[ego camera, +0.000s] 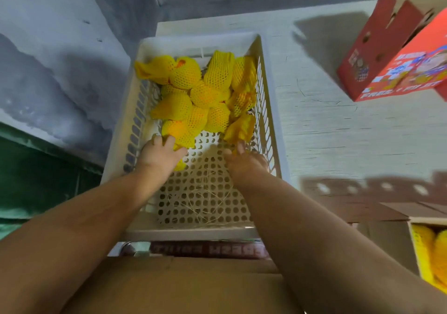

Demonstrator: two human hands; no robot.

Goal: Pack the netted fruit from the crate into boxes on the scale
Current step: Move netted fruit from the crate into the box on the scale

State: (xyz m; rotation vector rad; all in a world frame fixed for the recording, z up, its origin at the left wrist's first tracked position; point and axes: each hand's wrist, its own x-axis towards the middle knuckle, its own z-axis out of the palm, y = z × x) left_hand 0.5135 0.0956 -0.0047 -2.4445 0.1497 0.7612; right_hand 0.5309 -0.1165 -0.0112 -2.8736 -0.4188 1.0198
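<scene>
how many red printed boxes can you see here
2: one red box stands on the white surface at upper right; another shows only as an edge just below the crate.

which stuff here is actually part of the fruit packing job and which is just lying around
Part of the job:
- white crate
- netted fruit piled at its far end
- left hand on one fruit
- right hand at another
- open box at right, already holding netted fruit

Just lying about:
- loose straw on the crate floor
- red printed carton, upper right, not in use now
</scene>
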